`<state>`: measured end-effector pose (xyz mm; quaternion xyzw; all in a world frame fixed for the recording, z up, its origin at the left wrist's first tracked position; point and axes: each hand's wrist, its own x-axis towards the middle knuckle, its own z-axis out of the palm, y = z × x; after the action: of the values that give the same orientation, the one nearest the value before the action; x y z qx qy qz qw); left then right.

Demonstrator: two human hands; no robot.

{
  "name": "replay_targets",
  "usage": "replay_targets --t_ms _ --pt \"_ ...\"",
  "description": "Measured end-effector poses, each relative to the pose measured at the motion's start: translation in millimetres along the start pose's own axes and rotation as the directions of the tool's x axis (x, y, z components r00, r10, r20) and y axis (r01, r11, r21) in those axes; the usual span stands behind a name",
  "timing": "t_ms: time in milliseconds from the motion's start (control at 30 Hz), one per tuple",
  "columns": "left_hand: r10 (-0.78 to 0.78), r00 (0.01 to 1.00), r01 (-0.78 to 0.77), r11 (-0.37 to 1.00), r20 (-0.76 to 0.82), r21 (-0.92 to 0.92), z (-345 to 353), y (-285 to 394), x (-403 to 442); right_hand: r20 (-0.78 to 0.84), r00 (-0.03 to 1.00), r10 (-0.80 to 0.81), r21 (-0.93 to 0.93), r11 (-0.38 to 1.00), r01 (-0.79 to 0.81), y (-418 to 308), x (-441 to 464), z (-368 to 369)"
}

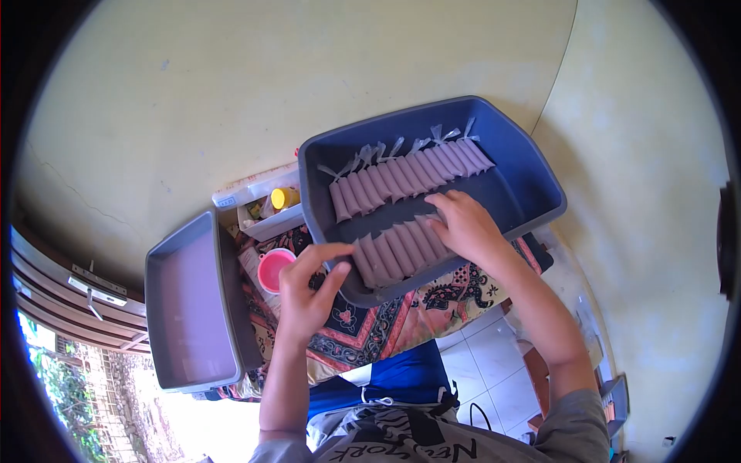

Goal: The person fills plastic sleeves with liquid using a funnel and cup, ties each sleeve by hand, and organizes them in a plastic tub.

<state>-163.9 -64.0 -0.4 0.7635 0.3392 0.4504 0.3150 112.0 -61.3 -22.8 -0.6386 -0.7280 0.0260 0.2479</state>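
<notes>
"What's closest to us?"

"The grey T-shirt (417,436) with the New York lettering, then the patterned tablecloth (451,302)."

"And the hands?"

"The left hand (307,299) has its thumb and forefinger spread apart, right by the left end of the near row (397,251) of filled plastic tubes. The right hand (467,225) curls over the other end; I can't tell whether it's pinching a tube."

"So those lie where?"

"Side by side in the blue-grey plastic tub (534,185)."

"Anything left of it?"

"A grey basin (241,339) of mauve liquid (193,309), with a round pink container (275,272) standing between the two."

"And deeper in the tub?"

"A second, longer row (401,179), mauve too, its clear knotted tails pointing away from us. Outside, by the tub's left wall, a yellow cap (285,198) shows in a whitish box (274,224)."

"Behind it all?"

"A pale yellow wall (386,54)."
</notes>
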Motion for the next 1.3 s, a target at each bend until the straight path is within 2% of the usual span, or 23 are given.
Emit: replay_targets --t_ms 33,67,133,167,233,300,333,433,500,533,633,800,900,1000,1067,1167,1300 --pt "-0.048 0.997 0.045 0.998 -0.058 -0.043 -10 -6 -20 -0.157 0.973 -0.171 0.058 0.982 0.182 -14 -5 5" --pt "-0.059 0.996 0.057 0.998 -0.065 -0.035 -20 -10 -38 -0.15 0.973 -0.178 0.07 0.979 0.19 -32 -10 9" --pt "-0.169 0.973 0.152 0.982 -0.157 -0.114 -37 -16 -69 -0.317 0.907 -0.277 0.222 0.908 0.355 -71 -20 13" --pt "-0.18 0.969 0.164 0.981 -0.168 -0.104 -45 -16 -80 -0.312 0.907 -0.284 0.237 0.901 0.364 -89 -28 17" --pt "-0.322 0.927 0.306 0.946 -0.192 -0.111 -56 -14 -98 -0.276 0.903 -0.33 0.412 0.808 0.421 -122 -47 27" --pt "-0.334 0.918 0.33 0.942 -0.215 -0.054 -61 -30 -118 -0.231 0.898 -0.375 0.433 0.787 0.441 -150 -67 45" --pt "-0.329 0.921 0.333 0.943 -0.207 -0.017 -62 -38 -126 -0.28 0.887 -0.367 0.472 0.752 0.46 -164 -74 55" --pt "-0.377 0.907 0.385 0.923 -0.189 0.008 -69 -41 -139 -0.163 0.916 -0.367 0.573 0.721 0.391 -183 -95 99" --pt "-0.348 0.915 0.358 0.934 -0.202 0.013 -70 -52 -146 -0.157 0.924 -0.349 0.601 0.708 0.37 -191 -96 114" --pt "-0.421 0.895 0.424 0.906 -0.148 -0.015 -73 -54 -148 -0.152 0.934 -0.322 0.628 0.699 0.343 -193 -97 122" --pt "-0.372 0.895 0.402 0.912 -0.244 0.083 -73 -75 -163 -0.112 0.946 -0.305 0.671 0.679 0.298 -197 -93 152" --pt "-0.393 0.887 0.41 0.912 -0.244 0.02 -67 -92 -181 -0.004 0.959 -0.284 0.577 0.783 0.234 -180 -67 178" --pt "-0.455 0.872 0.461 0.887 -0.18 -0.009 -67 -90 -180 0.052 0.951 -0.305 0.522 0.82 0.234 -176 -55 185" --pt "-0.406 0.906 0.417 0.905 -0.119 0.087 -65 -89 -167 0.117 0.944 -0.308 0.449 0.864 0.227 -180 -51 186" --pt "-0.261 0.958 0.281 0.937 -0.116 0.208 -60 -94 -162 0.111 0.943 -0.313 0.444 0.865 0.235 -181 -51 185" --pt "-0.245 0.967 0.254 0.942 -0.066 0.22 -58 -99 -160 0.12 0.94 -0.319 0.438 0.867 0.238 -182 -50 183" --pt "-0.228 0.968 0.248 0.934 -0.102 0.257 -59 -93 -156 0.115 0.935 -0.337 0.442 0.86 0.256 -185 -51 179"
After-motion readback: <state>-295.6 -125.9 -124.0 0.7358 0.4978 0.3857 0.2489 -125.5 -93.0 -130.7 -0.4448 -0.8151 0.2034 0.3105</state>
